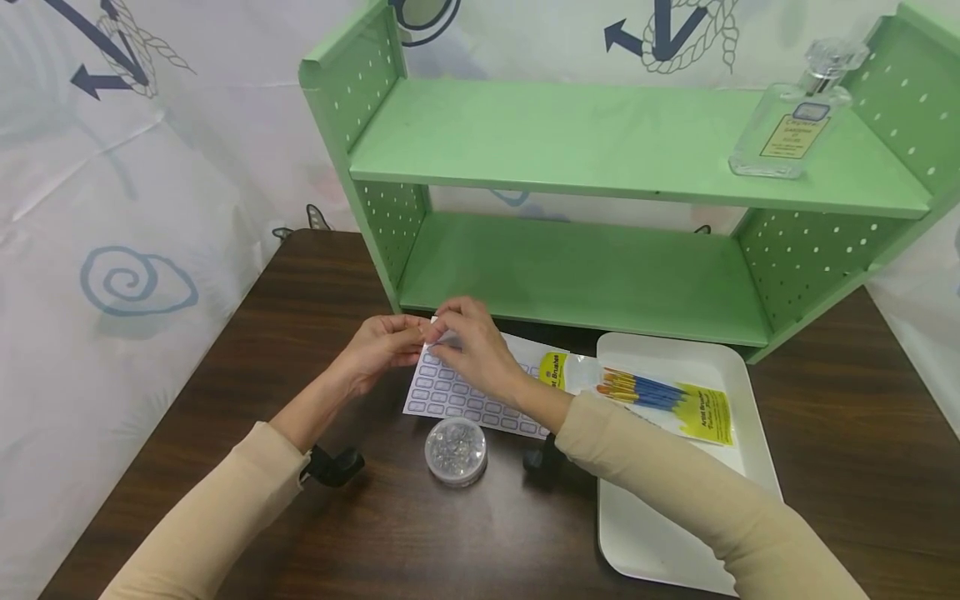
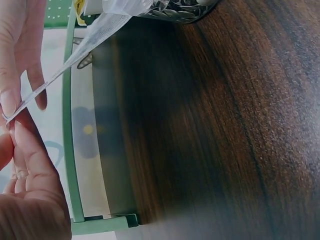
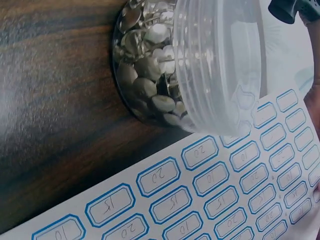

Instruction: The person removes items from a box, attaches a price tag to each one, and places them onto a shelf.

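A white sheet of blue-framed price stickers point(image 1: 457, 396) slants up from the table, handwritten with numbers such as 10, 15 and 20 in the right wrist view. My left hand point(image 1: 382, 350) pinches its upper left corner between thumb and fingers. Right beside it, the fingertips of my right hand point(image 1: 480, 354) pinch the same corner; whether a single sticker is lifted there is too small to tell. Seen edge-on in the left wrist view, the sheet point(image 2: 75, 60) runs up to both hands' fingertips. Just in front of it stands a clear round tub of silvery thumbtacks point(image 1: 456, 452).
A white tray point(image 1: 615, 517) at right holds a pack of artist brushes point(image 1: 660, 396), partly under my right forearm. Behind stands a green two-tier shelf point(image 1: 570, 142) with a glass perfume bottle point(image 1: 791, 133) on top, bearing a small blue-framed sticker.
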A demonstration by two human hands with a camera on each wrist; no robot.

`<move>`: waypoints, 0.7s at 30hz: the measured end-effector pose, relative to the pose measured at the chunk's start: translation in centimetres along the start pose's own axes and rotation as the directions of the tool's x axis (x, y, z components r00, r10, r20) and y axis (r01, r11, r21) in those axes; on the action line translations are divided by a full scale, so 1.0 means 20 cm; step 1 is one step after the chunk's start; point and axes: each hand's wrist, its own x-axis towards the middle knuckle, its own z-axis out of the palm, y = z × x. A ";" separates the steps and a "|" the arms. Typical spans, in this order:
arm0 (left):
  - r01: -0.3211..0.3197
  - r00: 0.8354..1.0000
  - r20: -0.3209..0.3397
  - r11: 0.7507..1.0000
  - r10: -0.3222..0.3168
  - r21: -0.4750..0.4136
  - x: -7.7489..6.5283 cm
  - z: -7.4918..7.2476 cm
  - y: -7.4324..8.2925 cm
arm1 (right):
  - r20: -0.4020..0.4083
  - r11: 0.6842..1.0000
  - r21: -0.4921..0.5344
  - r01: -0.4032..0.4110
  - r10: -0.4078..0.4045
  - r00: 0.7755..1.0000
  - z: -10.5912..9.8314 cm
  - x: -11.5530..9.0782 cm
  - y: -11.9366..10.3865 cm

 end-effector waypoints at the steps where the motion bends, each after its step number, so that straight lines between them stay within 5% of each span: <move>1: -0.001 1.000 -0.001 1.000 0.001 0.002 0.00 0.00 0.00 | 0.001 1.000 0.009 -0.010 0.010 1.000 0.00 0.00 0.00; 14: -0.006 1.000 -0.007 1.000 0.006 -0.003 0.00 0.01 0.00 | 0.025 0.989 0.087 -0.116 0.114 0.993 -0.01 0.00 0.01; 21: -0.002 1.000 -0.013 0.999 0.002 0.035 0.01 0.01 -0.01 | -0.003 0.994 0.061 -0.090 0.091 0.996 -0.01 -0.01 0.02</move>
